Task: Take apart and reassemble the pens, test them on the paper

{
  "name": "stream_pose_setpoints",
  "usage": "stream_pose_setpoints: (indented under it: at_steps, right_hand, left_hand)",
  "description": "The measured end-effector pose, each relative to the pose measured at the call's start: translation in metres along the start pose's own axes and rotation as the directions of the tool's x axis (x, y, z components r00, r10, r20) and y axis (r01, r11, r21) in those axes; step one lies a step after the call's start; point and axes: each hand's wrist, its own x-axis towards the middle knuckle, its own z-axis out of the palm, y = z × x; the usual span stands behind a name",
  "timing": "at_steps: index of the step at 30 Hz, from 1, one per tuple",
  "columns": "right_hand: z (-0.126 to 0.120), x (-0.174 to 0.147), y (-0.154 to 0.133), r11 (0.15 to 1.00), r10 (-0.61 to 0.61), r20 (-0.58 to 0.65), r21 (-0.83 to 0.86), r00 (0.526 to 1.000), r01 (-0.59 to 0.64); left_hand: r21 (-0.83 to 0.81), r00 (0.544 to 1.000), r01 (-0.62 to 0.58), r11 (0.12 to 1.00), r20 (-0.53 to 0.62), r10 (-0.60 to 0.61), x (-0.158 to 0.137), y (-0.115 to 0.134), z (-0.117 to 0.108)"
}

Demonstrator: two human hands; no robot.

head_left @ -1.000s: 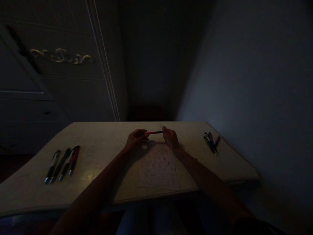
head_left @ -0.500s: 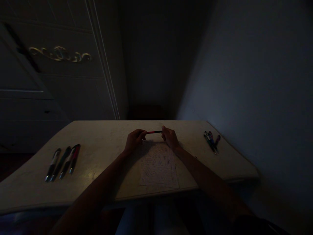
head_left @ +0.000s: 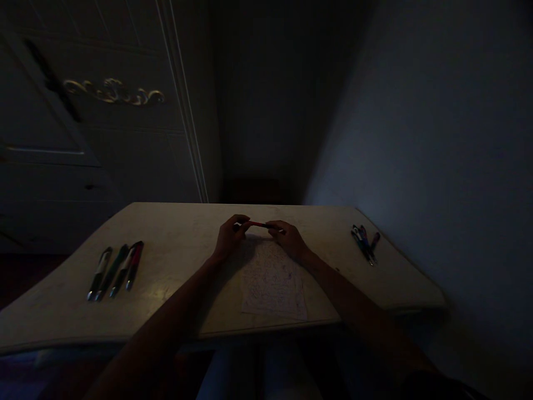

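Observation:
Between my two hands a red and black pen (head_left: 259, 224) is held crosswise, just above the far part of the table. My left hand (head_left: 231, 235) pinches its left end between thumb and fingers. The fingers of my right hand (head_left: 287, 238) are closed on the dark right end. Below the hands lies a sheet of paper (head_left: 272, 283) covered in scribbled marks, flat on the tabletop. Both ends of the pen are partly covered by my fingers.
Several pens (head_left: 114, 272) lie side by side at the left of the pale table (head_left: 179, 222). Another loose bunch of pens (head_left: 364, 244) lies at the right, near the wall (head_left: 416, 139). A cabinet (head_left: 137, 161) stands behind at the left.
My right hand has turned, its thumb coming down from upright to lie along the pen. Less of the pen shows between the hands. The view has shifted slightly.

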Motion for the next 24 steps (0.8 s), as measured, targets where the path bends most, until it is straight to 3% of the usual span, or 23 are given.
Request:
stream_pose_setpoints:
  at_steps: [4, 9, 14, 24]
  right_hand:
    - [0.002, -0.001, 0.000, 0.976, -0.149, 0.085, -0.145, 0.985, 0.160]
    - [0.003, 0.000, 0.001, 0.921, -0.216, 0.128, -0.301, 0.968, 0.246]
    - [-0.002, 0.001, 0.000, 0.891, -0.174, 0.074, -0.413, 0.982, 0.189]
    - [-0.005, 0.000, -0.004, 0.909, -0.128, 0.033, -0.395, 0.991, 0.130]
  left_hand:
    - [0.020, 0.998, -0.016, 1.000, 0.068, 0.014, -0.005, 0.002, 0.003]
    - [-0.002, 0.991, -0.045, 0.999, 0.126, 0.045, -0.009, 0.004, 0.007]
    - [0.005, 0.994, -0.002, 1.000, 0.105, 0.002, -0.008, -0.002, 0.007]
    - [0.087, 0.994, -0.062, 0.994, 0.094, 0.054, -0.008, -0.005, 0.012]
